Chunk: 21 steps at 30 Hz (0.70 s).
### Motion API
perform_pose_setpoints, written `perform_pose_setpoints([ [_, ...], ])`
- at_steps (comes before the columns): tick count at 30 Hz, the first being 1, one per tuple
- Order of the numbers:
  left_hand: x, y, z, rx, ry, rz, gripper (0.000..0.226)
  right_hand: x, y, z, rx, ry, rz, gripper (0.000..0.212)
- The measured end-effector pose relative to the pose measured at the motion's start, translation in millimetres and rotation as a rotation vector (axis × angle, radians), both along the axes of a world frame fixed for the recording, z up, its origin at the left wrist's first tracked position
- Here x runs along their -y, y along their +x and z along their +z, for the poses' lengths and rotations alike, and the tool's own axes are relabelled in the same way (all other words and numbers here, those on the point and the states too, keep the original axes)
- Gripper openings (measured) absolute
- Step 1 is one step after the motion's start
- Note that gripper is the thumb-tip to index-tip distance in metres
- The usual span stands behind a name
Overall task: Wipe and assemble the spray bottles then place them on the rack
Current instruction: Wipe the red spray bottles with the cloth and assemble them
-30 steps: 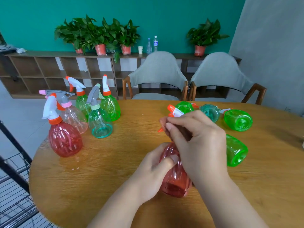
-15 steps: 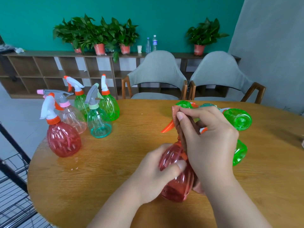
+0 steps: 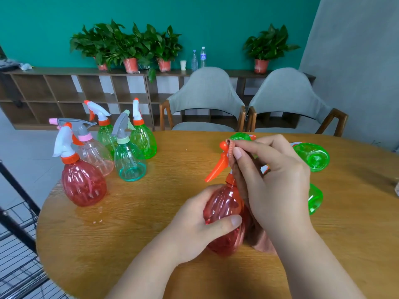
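Where we hold the red bottle (image 3: 222,212): it stands upright on the near middle of the counter (image 3: 151,244), set back from the near rim.
Left grip (image 3: 194,231): our fingers curl round the bottle's belly, with the thumb across its near face.
Right grip (image 3: 276,184): thumb and forefinger pinch a pink cloth (image 3: 262,242) against the spray head. The cloth hangs down the bottle's right side to the counter.
Orange trigger (image 3: 217,169): it juts left from the head, uncovered.
Standing bottles (image 3: 129,164): we count five with heads fitted, clustered far left. The red one among them sits nearest the counter's left rim.
Room between: a broad band of wood shows from that cluster to the held bottle, with droplets (image 3: 97,221) on it.
Green bottles (image 3: 313,156): they lie on their sides to the right, one just beside our right wrist and partly hidden by it.
Rack (image 3: 17,244): black wire shelves stand beyond the left rim, lower than the counter.
Chairs (image 3: 205,98): two grey ones stand at the far rim.
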<state>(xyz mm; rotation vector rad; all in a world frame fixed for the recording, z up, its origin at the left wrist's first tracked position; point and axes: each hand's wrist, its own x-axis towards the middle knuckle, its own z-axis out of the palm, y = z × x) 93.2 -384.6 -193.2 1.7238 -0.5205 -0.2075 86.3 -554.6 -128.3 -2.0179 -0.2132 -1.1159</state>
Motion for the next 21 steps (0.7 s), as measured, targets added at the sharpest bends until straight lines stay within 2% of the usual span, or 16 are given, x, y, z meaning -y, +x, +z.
perform_pose_setpoints([
  [5,-3,-2,1,-0.004,-0.059,0.006,0.049,7,2,-3,-0.017,-0.050,-0.004,0.016],
  [12,-4,0,0,-0.008,-0.046,-0.018,0.054,5,-1,0,0.053,-0.046,0.028,0.016],
  [18,-4,-6,8,-0.065,-0.245,0.007,0.039,13,3,-5,-0.099,0.050,0.038,0.015],
  [21,-1,-8,8,-0.108,-0.320,-0.014,0.030,5,3,-7,-0.091,0.117,0.054,0.016],
])
